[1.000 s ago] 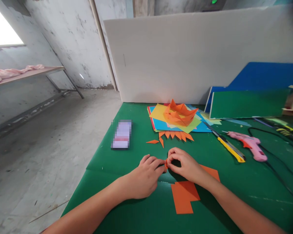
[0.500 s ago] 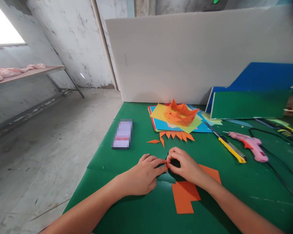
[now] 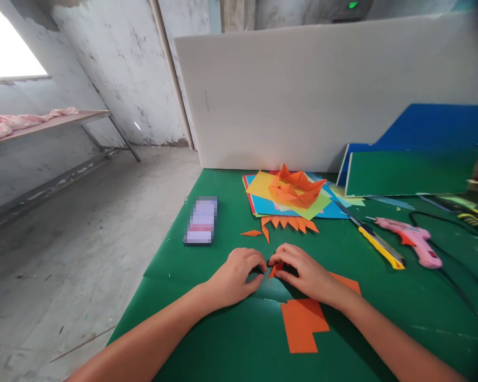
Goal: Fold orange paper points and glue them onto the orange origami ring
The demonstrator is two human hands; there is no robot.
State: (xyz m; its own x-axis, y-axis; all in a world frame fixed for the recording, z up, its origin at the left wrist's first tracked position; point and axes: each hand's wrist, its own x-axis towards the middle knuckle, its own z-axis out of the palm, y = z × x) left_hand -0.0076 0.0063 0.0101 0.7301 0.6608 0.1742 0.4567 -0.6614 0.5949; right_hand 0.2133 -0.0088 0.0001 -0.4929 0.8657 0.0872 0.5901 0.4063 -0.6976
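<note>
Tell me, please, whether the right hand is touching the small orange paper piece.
Touching: the head view shows the right hand pinching the orange piece between thumb and fingers.

Sheets lie behind the right hand, paper ring on top — cutter, glue gun rightward.

The worktop is green. The paper stack mixes yellow, sky blue, red and lime. Plain orange covers the folded ring on the stack, the row of pointed pieces along its near edge, and the small folded piece and flat sheets nearer than it. Right of the stack, the cutter is mostly yellow, the glue gun pink with a red trigger. Behind the stack stands a whitish board; farther left, the wall is white, blotched grey.
</note>
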